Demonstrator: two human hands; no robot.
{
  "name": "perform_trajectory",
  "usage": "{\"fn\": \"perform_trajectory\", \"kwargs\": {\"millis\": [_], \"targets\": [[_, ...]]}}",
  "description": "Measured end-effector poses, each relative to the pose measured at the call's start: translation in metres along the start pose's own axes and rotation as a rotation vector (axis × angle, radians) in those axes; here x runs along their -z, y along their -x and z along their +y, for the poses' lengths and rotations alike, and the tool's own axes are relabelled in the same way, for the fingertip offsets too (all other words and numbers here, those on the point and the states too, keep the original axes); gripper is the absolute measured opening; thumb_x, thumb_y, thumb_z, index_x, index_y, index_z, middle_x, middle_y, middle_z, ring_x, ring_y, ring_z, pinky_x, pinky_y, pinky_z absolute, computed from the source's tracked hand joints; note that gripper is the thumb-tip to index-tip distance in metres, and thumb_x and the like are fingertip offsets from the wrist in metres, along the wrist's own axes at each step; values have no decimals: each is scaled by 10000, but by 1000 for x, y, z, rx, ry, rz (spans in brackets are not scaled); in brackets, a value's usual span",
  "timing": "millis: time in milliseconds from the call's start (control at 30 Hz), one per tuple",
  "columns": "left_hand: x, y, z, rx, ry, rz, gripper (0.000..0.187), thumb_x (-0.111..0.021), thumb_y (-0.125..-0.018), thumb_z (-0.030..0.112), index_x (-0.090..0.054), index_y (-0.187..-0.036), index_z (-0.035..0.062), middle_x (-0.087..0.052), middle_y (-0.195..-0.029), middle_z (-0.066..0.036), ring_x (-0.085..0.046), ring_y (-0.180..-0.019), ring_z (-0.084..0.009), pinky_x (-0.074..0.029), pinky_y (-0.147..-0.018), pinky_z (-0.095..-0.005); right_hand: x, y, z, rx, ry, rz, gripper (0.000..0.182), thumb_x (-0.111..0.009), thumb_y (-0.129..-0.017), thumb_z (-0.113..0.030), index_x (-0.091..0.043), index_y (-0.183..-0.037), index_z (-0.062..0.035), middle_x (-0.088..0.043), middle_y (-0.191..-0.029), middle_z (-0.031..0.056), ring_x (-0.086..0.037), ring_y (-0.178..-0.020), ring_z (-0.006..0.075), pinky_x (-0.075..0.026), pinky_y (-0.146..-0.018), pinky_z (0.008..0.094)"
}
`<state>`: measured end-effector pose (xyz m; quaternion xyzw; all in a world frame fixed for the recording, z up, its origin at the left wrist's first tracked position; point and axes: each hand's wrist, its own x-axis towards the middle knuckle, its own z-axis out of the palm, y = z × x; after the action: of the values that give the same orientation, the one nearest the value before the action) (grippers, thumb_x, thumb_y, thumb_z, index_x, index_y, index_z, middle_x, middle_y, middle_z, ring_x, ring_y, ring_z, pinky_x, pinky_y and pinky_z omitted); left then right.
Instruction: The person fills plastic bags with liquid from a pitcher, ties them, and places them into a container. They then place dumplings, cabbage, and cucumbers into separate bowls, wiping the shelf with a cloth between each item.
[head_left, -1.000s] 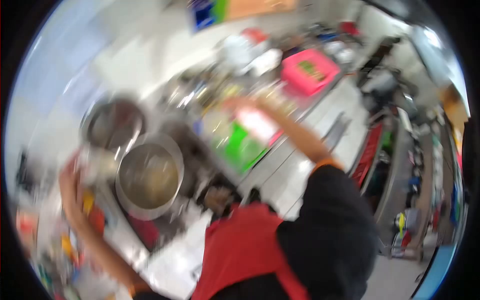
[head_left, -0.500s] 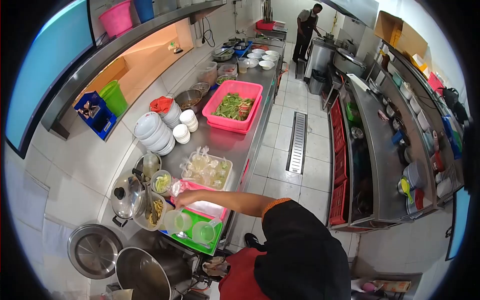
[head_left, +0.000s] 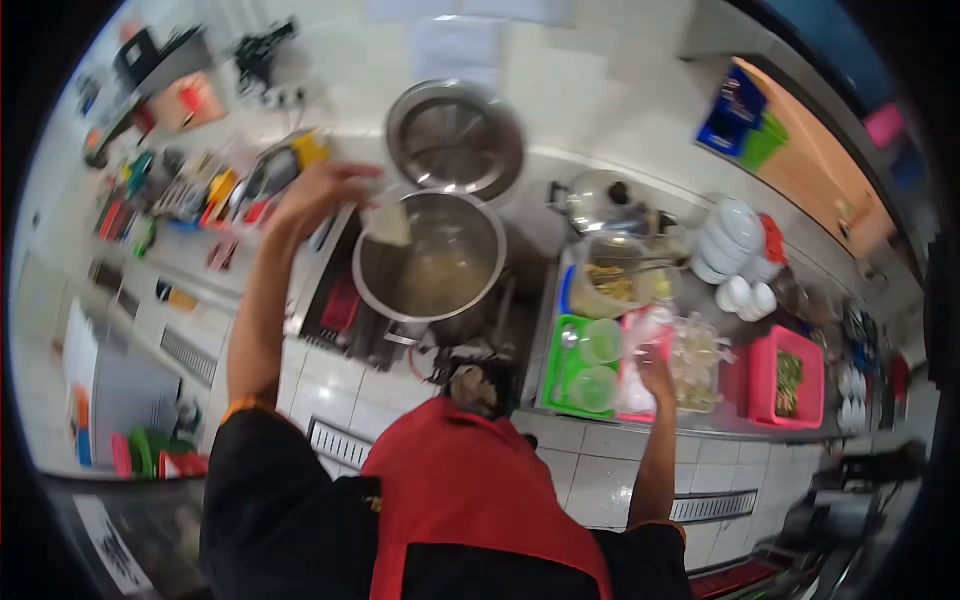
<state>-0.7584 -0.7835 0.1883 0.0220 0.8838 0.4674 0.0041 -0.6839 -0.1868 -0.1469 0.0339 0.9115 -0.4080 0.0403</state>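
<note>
Head view: left hand (head_left: 325, 192), fingers extended, grip unclear, is nearer the pot (head_left: 487, 250); pale piece (head_left: 389, 224) just right of it, over pot's left side. Right hand (head_left: 655, 370) at clear plastic (head_left: 655, 327), grip unreadable.

Single wide view from head height, facing forward and down, pot (head_left: 486, 240) close below.

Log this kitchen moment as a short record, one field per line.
Left hand: raised beside the large pot's left rim; a pale item is near its fingertips, grip unclear
Right hand: reaching to the pink tray, grip unclear
Large pot: uncovered, contents blurred
Green tray: two clear cups, beside the pink tray
Farther right: pink tub holding greens
Behind pot: round metal lid or pan
Clothing: red apron, dark sleeves
</note>
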Motion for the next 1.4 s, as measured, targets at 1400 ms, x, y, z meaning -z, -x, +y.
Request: {"fn": "perform_trajectory", "kwargs": {"millis": [1400], "targets": [[-226, 48, 271, -1030, 407, -868, 406, -484, -987, 357, -620, -1157, 14, -656, -1022, -37, -559, -955, -111, -448, -851, -292, 241, 167, -398, 633, 214, 445, 160, -675, -847, -129, -639, -936, 0, -666, -815, 61, -602, -712, 137, -487, -674, 287]]}}
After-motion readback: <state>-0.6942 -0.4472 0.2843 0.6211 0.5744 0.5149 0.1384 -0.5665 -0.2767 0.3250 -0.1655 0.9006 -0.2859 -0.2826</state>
